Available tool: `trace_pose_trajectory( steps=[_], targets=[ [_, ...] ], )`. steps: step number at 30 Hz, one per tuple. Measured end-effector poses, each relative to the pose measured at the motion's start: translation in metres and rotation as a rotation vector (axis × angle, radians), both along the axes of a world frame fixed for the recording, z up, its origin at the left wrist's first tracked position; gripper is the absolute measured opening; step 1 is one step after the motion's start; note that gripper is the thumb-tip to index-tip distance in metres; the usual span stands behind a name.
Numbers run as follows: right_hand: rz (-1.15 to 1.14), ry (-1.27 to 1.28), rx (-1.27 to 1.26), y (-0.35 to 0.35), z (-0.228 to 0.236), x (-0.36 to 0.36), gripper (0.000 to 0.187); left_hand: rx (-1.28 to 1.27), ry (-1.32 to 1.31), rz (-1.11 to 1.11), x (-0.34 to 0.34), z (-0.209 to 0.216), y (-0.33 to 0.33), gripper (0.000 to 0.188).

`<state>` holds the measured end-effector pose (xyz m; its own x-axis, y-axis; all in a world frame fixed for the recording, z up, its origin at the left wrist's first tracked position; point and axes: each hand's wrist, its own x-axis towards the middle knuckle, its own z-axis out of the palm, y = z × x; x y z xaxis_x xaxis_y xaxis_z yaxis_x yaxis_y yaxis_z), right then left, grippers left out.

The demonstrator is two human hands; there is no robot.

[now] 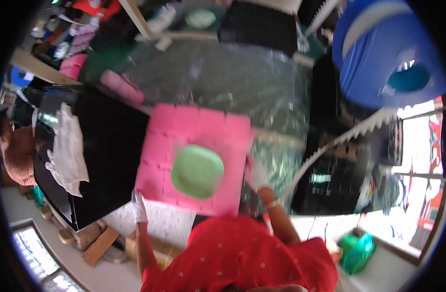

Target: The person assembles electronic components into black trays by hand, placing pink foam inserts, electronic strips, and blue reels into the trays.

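In front of my body is a large pink square piece (154,155) with rows of seams or slots; motion blur hides its exact kind. On its face sits a pale green rounded-square piece (197,172), like a shallow dish or lid. My left hand (139,207), in a white glove, grips the near left corner of the pink piece. My right hand (256,174), also gloved in white, is closed on its right edge. Most of the fingers are hidden behind or under the edges.
A black box-like surface with a white glove (69,151) lying on it stands left. Beyond the pink piece stretches a plastic-covered table (223,73), with a pink roll (121,87) on it. Blue round plastic parts (388,53) rise at right. Another person's arm (19,155) shows far left.
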<state>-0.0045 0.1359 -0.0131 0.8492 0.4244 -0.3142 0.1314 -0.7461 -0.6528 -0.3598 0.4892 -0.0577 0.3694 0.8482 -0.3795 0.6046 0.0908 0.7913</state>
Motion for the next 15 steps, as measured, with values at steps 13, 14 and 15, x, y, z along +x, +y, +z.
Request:
trace_pose_trajectory(
  steps=[13, 14, 15],
  targets=[
    [0.013, 0.044, -0.057, -0.025, -0.048, 0.009, 0.033, 0.782, 0.357, -0.36, 0.135, 0.097, -0.059, 0.06],
    [-0.038, 0.042, -0.006, -0.022, -0.047, 0.009, 0.033, 0.762, 0.362, -0.393, 0.144, 0.093, -0.053, 0.06],
    [-0.036, 0.04, -0.042, -0.017, -0.047, 0.01, 0.033, 0.753, 0.376, -0.406, 0.155, 0.091, -0.047, 0.06]
  ],
)
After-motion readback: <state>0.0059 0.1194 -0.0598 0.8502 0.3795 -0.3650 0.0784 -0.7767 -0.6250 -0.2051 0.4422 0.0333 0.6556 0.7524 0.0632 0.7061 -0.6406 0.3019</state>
